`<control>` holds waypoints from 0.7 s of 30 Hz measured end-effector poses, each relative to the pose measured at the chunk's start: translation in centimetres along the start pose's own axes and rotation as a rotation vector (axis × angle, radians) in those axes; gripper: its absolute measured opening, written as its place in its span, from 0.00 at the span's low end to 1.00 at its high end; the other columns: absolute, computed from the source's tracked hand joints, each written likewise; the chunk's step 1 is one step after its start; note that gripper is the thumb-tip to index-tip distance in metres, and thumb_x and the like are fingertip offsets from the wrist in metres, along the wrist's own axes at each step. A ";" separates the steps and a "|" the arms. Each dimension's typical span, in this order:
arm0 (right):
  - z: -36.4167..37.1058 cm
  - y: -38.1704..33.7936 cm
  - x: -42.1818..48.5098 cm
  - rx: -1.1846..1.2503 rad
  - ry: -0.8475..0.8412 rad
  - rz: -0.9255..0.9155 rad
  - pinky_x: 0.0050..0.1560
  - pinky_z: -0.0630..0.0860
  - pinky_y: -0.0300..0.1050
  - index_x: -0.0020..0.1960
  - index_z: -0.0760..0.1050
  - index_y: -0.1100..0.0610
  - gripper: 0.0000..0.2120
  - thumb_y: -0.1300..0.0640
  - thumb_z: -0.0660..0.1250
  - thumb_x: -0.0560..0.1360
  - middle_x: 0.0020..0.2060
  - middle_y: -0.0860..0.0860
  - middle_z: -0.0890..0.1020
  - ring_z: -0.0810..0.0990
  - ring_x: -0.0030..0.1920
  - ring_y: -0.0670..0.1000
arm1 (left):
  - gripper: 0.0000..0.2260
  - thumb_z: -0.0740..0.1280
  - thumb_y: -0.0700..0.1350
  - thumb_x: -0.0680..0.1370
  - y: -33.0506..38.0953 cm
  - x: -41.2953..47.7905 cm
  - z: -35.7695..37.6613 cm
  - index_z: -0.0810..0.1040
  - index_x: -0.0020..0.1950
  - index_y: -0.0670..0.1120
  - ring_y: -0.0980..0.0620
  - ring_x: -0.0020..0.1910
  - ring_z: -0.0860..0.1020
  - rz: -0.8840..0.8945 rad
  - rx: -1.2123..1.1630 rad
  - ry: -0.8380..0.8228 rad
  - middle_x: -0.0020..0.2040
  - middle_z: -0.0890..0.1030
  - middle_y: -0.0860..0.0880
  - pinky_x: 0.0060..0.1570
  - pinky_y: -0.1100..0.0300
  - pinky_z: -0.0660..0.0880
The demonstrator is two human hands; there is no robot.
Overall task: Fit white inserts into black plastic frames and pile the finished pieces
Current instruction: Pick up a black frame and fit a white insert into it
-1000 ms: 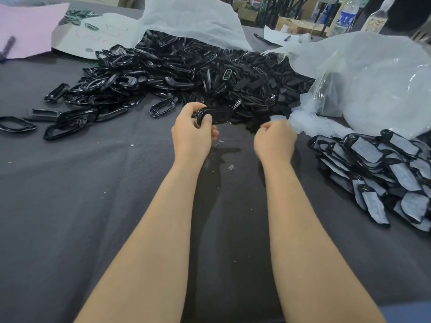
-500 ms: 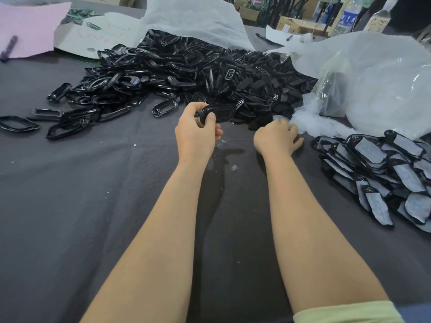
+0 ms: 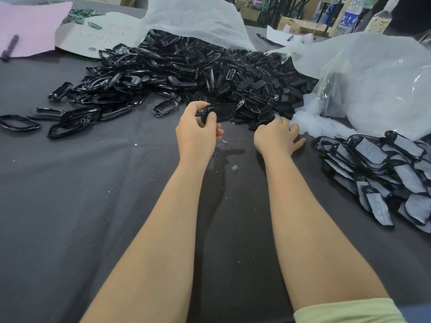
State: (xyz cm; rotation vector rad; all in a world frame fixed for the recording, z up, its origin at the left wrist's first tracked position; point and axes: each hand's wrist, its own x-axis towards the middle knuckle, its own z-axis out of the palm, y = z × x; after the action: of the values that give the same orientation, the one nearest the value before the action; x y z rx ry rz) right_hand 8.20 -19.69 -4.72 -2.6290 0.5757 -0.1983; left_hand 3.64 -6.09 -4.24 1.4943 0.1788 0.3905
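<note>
My left hand (image 3: 198, 131) grips one glossy black frame (image 3: 220, 113) by its left end and holds it above the table, with the opening of the frame facing me. My right hand (image 3: 276, 137) lies low on the cloth at the edge of a heap of thin white inserts (image 3: 310, 123). Its bent fingers touch the inserts and its thumb is spread apart on the table. A big pile of loose black frames (image 3: 186, 71) lies beyond both hands. Finished pieces (image 3: 382, 169), black frames with white faces, are heaped at the right.
Dark grey cloth (image 3: 93, 206) covers the table. Clear plastic bags (image 3: 373, 80) bulge at the right and a white bag (image 3: 193, 19) at the back. Pink paper with a pen (image 3: 10, 46) and white paper sit far left; bottles and boxes stand behind.
My right hand has dropped from in front of the frame to the table and moved right to the white inserts. My left hand keeps its hold on the frame.
</note>
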 end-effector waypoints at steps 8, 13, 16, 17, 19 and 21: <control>-2.4 -0.9 -0.9 0.837 0.284 -0.097 0.48 0.71 0.25 0.60 0.72 0.62 0.11 0.65 0.58 0.79 0.55 0.54 0.79 0.79 0.52 0.47 | 0.06 0.62 0.37 0.81 -0.1 0.1 0.0 0.73 0.54 0.47 0.61 0.27 0.76 0.011 -0.020 0.026 0.34 0.78 0.49 0.34 0.65 0.76; -2.3 -2.0 -2.4 1.293 0.005 -0.044 0.40 0.79 0.36 0.55 0.68 0.59 0.11 0.70 0.61 0.76 0.38 0.49 0.76 0.79 0.28 0.40 | 0.08 0.61 0.37 0.81 0.3 0.1 0.0 0.72 0.53 0.50 0.61 0.27 0.76 0.017 -0.073 0.053 0.35 0.78 0.49 0.33 0.66 0.75; -1.5 -2.3 -3.4 1.446 -0.150 0.008 0.37 0.78 0.34 0.46 0.73 0.61 0.06 0.70 0.63 0.77 0.34 0.51 0.77 0.78 0.32 0.44 | 0.09 0.60 0.37 0.81 0.4 0.0 0.0 0.72 0.54 0.51 0.61 0.27 0.77 0.028 -0.080 0.062 0.35 0.78 0.49 0.33 0.66 0.75; -1.3 -2.3 -3.6 1.484 -0.186 0.030 0.36 0.78 0.34 0.44 0.74 0.59 0.07 0.69 0.64 0.77 0.34 0.51 0.77 0.78 0.33 0.45 | 0.09 0.60 0.37 0.81 0.4 0.0 -0.1 0.72 0.54 0.51 0.61 0.27 0.77 0.029 -0.080 0.064 0.35 0.78 0.49 0.34 0.66 0.75; -1.1 -2.2 -3.8 1.510 -0.217 0.061 0.34 0.77 0.34 0.44 0.74 0.56 0.07 0.66 0.65 0.78 0.36 0.51 0.78 0.78 0.32 0.44 | 0.09 0.60 0.37 0.81 0.4 0.0 -0.1 0.72 0.53 0.52 0.61 0.28 0.76 0.025 -0.087 0.068 0.36 0.78 0.49 0.34 0.66 0.75; -1.0 -2.1 -3.7 1.492 -0.221 0.074 0.32 0.76 0.34 0.45 0.75 0.54 0.05 0.63 0.65 0.78 0.37 0.51 0.78 0.78 0.29 0.42 | 0.10 0.60 0.37 0.81 0.4 0.0 -0.1 0.72 0.53 0.52 0.61 0.27 0.76 0.022 -0.096 0.074 0.36 0.78 0.49 0.33 0.66 0.75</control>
State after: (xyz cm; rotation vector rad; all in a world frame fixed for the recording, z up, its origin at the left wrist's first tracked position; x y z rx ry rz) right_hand 5.35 -16.77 -3.04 -1.1546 0.2395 -0.1917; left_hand 3.56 -6.00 -3.85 1.3894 0.2000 0.4667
